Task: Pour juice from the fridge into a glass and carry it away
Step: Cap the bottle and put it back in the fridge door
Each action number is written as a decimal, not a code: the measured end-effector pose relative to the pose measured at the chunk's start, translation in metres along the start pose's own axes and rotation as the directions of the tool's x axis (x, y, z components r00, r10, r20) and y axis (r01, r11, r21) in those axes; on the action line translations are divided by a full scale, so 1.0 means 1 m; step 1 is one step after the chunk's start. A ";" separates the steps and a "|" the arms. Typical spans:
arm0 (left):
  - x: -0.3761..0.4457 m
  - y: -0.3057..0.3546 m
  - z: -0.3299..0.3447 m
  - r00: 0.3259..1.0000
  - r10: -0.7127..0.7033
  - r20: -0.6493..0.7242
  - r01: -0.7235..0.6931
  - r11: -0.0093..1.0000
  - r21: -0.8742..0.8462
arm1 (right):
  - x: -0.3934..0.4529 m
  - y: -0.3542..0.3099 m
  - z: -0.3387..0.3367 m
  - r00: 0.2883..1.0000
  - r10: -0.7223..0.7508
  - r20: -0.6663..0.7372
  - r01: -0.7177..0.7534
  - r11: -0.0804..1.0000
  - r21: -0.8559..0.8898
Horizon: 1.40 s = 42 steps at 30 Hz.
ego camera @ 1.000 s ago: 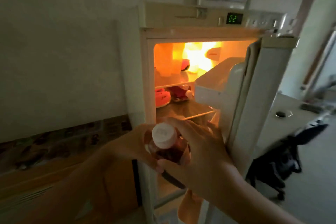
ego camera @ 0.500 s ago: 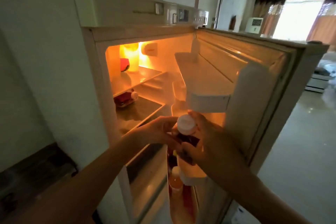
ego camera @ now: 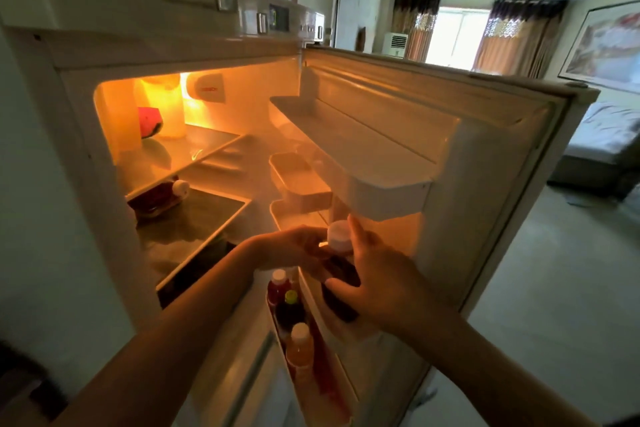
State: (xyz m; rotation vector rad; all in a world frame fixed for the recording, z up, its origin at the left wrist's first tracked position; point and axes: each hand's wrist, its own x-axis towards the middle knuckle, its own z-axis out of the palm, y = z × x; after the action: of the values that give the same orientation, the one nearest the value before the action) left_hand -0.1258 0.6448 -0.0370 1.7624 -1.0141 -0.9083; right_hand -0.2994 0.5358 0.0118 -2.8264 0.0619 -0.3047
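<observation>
A dark juice bottle point(ego camera: 341, 282) with a white cap sits between both my hands, just in front of the open fridge door's point(ego camera: 450, 149) inner shelves. My right hand point(ego camera: 381, 281) wraps around the bottle's body from the right. My left hand point(ego camera: 298, 248) touches it near the neck from the left. Below them, the lower door rack point(ego camera: 346, 388) holds three more bottles: a red one point(ego camera: 278, 289), a dark one with a yellow cap point(ego camera: 290, 308) and an orange one point(ego camera: 300, 348). No glass is in view.
The lit fridge interior point(ego camera: 194, 163) has glass shelves with a watermelon slice point(ego camera: 149, 122), a pale container point(ego camera: 166, 107) and a lying bottle point(ego camera: 162, 198). A door tray point(ego camera: 298, 180) and upper door shelf point(ego camera: 363, 156) hang above my hands. Room floor point(ego camera: 554, 288) opens to the right.
The view has swung right and nearer to the fridge door. Both hands have carried the bottle forward toward the door shelves, above the lower rack of bottles.
</observation>
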 end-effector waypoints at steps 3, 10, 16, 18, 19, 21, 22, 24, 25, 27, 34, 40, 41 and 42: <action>0.003 0.001 0.006 1.000 0.007 -0.026 -0.006 1.000 0.029 | -0.006 0.010 -0.007 1.000 -0.005 0.014 0.004 0.999 0.034; 0.003 0.013 0.038 0.802 0.318 -0.506 -0.386 0.922 -0.033 | -0.040 0.032 -0.042 0.960 -0.184 -0.213 0.203 0.977 0.072; -0.015 0.067 0.065 0.310 0.464 -0.830 -0.289 0.877 0.383 | -0.062 0.043 -0.073 0.837 -0.315 -0.448 0.238 0.946 -0.221; -0.018 0.067 0.078 0.191 0.512 -0.837 -0.233 0.852 0.468 | -0.065 0.049 -0.077 0.834 -0.301 -0.462 0.227 0.951 -0.211; -0.019 0.066 0.082 0.136 0.557 -0.820 -0.235 0.822 0.519 | -0.066 0.051 -0.079 0.833 -0.303 -0.462 0.222 0.949 -0.223; -0.024 0.069 0.086 0.049 0.700 -0.712 -0.173 0.708 0.685 | -0.068 0.053 -0.080 0.826 -0.335 -0.453 0.227 0.934 -0.275; -0.027 0.073 0.086 0.053 0.774 -0.631 -0.127 0.632 0.764 | -0.069 0.054 -0.081 0.817 -0.362 -0.449 0.241 0.921 -0.306; -0.036 0.090 0.093 0.142 0.866 -0.480 -0.043 0.490 0.871 | -0.069 0.058 -0.081 0.784 -0.438 -0.440 0.287 0.884 -0.368; -0.039 0.098 0.097 0.192 0.885 -0.425 -0.012 0.435 0.900 | -0.069 0.061 -0.081 0.765 -0.474 -0.436 0.309 0.864 -0.397; -0.042 0.107 0.105 0.257 0.896 -0.362 0.060 0.359 0.931 | -0.068 0.067 -0.082 0.712 -0.551 -0.435 0.372 0.822 -0.431; -0.052 0.128 0.113 0.265 0.795 -0.545 0.135 0.529 0.838 | -0.053 0.105 -0.080 0.485 -0.763 -0.426 0.463 0.638 -0.616; -0.084 0.119 0.109 0.186 0.671 -0.718 0.102 0.713 0.694 | -0.048 0.098 -0.067 0.406 -0.808 -0.427 0.581 0.588 -0.563; -0.091 0.118 0.110 0.168 0.649 -0.742 0.081 0.741 0.666 | -0.046 0.090 -0.064 0.402 -0.813 -0.422 0.609 0.581 -0.540; -0.099 0.117 0.110 0.152 0.631 -0.761 0.071 0.760 0.645 | -0.043 0.081 -0.060 0.394 -0.817 -0.420 0.633 0.573 -0.520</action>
State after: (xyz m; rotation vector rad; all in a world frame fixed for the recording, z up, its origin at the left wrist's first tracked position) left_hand -0.2923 0.6660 0.0493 1.9173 -0.6439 0.9612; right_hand -0.3553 0.4445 0.0350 -2.6439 -1.1552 -1.5575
